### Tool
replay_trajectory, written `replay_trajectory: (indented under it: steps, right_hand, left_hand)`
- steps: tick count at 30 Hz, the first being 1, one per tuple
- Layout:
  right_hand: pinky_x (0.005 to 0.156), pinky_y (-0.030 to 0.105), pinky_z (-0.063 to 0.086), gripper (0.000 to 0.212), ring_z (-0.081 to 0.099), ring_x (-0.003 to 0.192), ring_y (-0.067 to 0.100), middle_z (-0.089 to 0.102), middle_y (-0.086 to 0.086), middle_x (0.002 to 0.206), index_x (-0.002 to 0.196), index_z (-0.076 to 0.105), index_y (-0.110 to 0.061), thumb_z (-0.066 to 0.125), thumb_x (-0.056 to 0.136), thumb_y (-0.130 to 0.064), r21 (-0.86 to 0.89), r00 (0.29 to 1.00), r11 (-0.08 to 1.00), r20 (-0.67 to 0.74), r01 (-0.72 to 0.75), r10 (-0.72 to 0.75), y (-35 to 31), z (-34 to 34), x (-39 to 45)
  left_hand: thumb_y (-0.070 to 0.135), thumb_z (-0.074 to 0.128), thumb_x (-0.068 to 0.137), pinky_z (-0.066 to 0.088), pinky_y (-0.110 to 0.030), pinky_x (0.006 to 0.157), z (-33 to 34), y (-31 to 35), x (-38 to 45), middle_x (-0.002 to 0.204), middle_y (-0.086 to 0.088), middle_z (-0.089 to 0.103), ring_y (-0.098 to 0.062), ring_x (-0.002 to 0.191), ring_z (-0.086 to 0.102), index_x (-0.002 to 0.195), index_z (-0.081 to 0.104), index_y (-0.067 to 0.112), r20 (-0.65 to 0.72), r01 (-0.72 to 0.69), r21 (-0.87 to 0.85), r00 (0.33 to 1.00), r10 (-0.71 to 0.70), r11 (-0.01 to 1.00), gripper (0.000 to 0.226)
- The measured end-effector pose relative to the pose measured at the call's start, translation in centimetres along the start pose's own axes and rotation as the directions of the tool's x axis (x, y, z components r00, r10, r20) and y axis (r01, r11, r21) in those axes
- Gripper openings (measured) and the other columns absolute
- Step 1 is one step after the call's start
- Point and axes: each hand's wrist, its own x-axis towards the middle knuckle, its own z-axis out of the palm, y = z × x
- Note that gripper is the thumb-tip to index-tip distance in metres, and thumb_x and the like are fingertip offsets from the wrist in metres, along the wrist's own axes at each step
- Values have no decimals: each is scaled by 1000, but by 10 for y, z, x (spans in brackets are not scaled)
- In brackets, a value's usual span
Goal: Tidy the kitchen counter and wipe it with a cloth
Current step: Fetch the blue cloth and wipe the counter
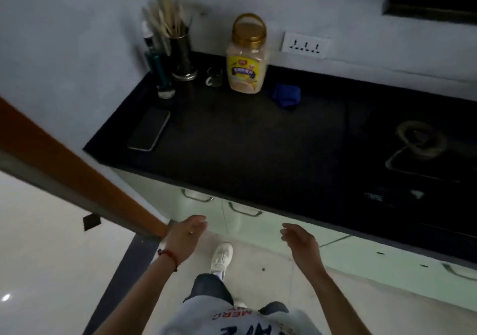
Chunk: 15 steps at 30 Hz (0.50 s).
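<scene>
Counter (258, 141), black and matte, runs from the wall corner on the left out toward the right, sitting on pale green cabinets (247, 221) with curved metal handles. Its surface looks dark and fairly dull in this light. Up against the back wall there's the blue cloth (285, 94), crumpled in a small heap, lying just beside a tall plastic jar (246, 61) with a gold lid, a carry handle and a yellow label. Left of the jar, a small glass cup (214, 76), then a metal holder (182, 58) stuffed with wooden utensils, and a couple of bottles (160, 69) tucked in the corner. Nearer the front edge on the left, a dark phone (149, 129) lies flat, face up. Over on the right, a gas burner (415, 141) sits in the dark stovetop; detail there is blurred.

Both hands hover below the counter's front edge, well apart from the cloth. Left hand (187, 234), a red thread on the wrist, fingers loosely curved and holding nothing. Right hand (300, 239) likewise relaxed, fingers gently bent, empty. A white shoe (221, 256) is planted on the tiled floor between them.
</scene>
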Motion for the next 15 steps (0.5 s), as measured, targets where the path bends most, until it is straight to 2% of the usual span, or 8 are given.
replay_trajectory:
  steps: [3, 6, 10, 13, 15]
  right_hand:
    - [84, 39, 49, 13, 65, 90, 24, 69, 4, 92, 90, 62, -32, 57, 87, -21, 89, 995, 996, -98, 27, -18, -25, -3, 22]
    - [89, 41, 50, 15, 64, 95, 25, 69, 4, 94, 93, 64, -33, 57, 87, -20, 124, 984, 992, -178, 8, 14, -50, -3, 47]
    - [71, 20, 44, 24, 58, 78, 6, 63, -7, 83, 112, 63, -18, 55, 90, -23, 48, 960, 999, -278, -5, 18, -78, -3, 79]
    - [61, 14, 43, 27, 56, 70, 2, 60, -12, 77, 116, 60, -18, 52, 91, -24, 18, 949, 1000, -315, -24, 28, -90, -3, 100]
    - [62, 13, 42, 28, 55, 72, 0, 60, -12, 81, 118, 58, -17, 51, 92, -25, -5, 948, 999, -316, -48, 44, -97, -2, 112]
  left_hand:
    - [22, 51, 90, 41, -24, 88, -5, 30, 47, 113, -6, 63, -18, 104, 58, 116, 58, 13, 67, -157, 59, 986, 153, 986, 28]
    - [20, 53, 89, 47, -31, 92, -10, 57, 87, 114, -7, 61, -21, 106, 58, 117, 57, 12, 114, -237, 100, 968, 225, 966, 29]
    - [21, 53, 89, 40, -28, 97, -14, 77, 140, 120, -9, 58, -21, 114, 52, 119, 55, 10, 139, -390, 254, 920, 366, 885, 32]
    - [22, 52, 89, 34, -29, 105, -13, 89, 174, 131, -9, 51, -21, 126, 42, 124, 51, 11, 185, -451, 338, 892, 412, 826, 36]
    - [22, 52, 89, 31, -32, 109, -11, 95, 194, 138, -8, 46, -21, 132, 36, 127, 50, 11, 183, -463, 379, 886, 425, 801, 39]
